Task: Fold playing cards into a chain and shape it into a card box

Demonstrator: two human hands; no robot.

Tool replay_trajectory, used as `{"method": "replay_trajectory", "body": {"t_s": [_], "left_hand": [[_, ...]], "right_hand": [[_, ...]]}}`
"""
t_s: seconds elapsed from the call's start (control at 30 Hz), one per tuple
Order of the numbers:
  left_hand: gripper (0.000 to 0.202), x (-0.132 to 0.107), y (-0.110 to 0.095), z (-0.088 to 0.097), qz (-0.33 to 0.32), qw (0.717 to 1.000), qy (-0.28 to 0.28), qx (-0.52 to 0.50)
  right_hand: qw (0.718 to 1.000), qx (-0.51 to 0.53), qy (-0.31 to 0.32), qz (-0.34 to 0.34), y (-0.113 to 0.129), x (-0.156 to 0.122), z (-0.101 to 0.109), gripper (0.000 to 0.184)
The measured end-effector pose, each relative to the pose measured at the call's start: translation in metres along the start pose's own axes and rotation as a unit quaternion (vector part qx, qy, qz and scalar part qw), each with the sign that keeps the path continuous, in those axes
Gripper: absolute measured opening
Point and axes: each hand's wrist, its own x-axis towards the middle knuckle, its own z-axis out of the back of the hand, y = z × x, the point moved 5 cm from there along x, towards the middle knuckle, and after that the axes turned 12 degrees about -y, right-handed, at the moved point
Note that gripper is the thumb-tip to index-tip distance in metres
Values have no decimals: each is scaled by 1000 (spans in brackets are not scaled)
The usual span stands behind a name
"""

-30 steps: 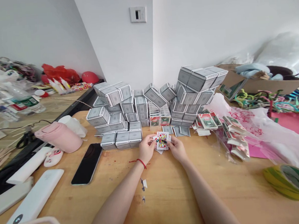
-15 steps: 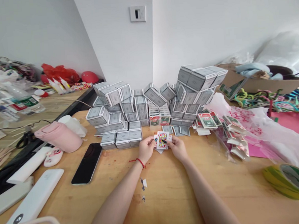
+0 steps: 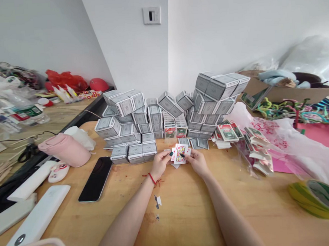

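Observation:
Just above the table, my left hand (image 3: 161, 163) and my right hand (image 3: 197, 161) hold a few playing cards (image 3: 180, 154) between them, faces toward me. A red-suited court card lies in front, with other cards partly behind it. My left thumb and fingers pinch the cards' left side; my right thumb presses on the right side. A grey card (image 3: 177, 165) shows beneath them. Behind my hands, grey-patterned blocks made from playing cards (image 3: 142, 151) are stacked to the left and right. Boxed card decks (image 3: 175, 132) stand in the middle, and loose grey-backed cards (image 3: 199, 143) lie before them.
On the left are a black phone (image 3: 96, 179), a pink pouch (image 3: 64, 150) and a white elongated device (image 3: 36, 220). To the right lie card boxes (image 3: 228, 131), opened boxes (image 3: 258, 150), a plastic bag (image 3: 290, 137) and a tape roll (image 3: 319, 199). Paper scraps (image 3: 158, 201) lie nearer me.
The front court card has shifted slightly right and tilted. My left thumb now reaches further over the cards, and my left wrist has moved a little left.

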Motion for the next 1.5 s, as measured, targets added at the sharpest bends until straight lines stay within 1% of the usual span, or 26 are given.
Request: {"method": "replay_trajectory", "body": {"t_s": [0.13,0.37,0.63,0.9,1.2,1.33,1.5], "left_hand": [[25,0,0,0,-4,1000,-1,11],[25,-1,1,0,-2,1000,-12,19],[29,0,5,1,-11,999,-1,50],[27,1,5,1,-14,999,3,33],[28,-1,2,-2,21,998,38,45],[29,-1,-1,-3,9,996,50,69],[34,-2,-3,-9,1,992,97,77]], "right_hand": [[1000,-4,8,1,-1,1,2,33],[999,-4,27,-20,-6,2,5,39],[999,-20,33,-25,-7,1,10,40],[998,-31,45,-30,-3,-1,10,39],[998,-37,34,-25,2,-5,9,41],[998,-44,36,-26,0,-5,9,41],[998,-39,38,-21,0,-6,5,40]]}}
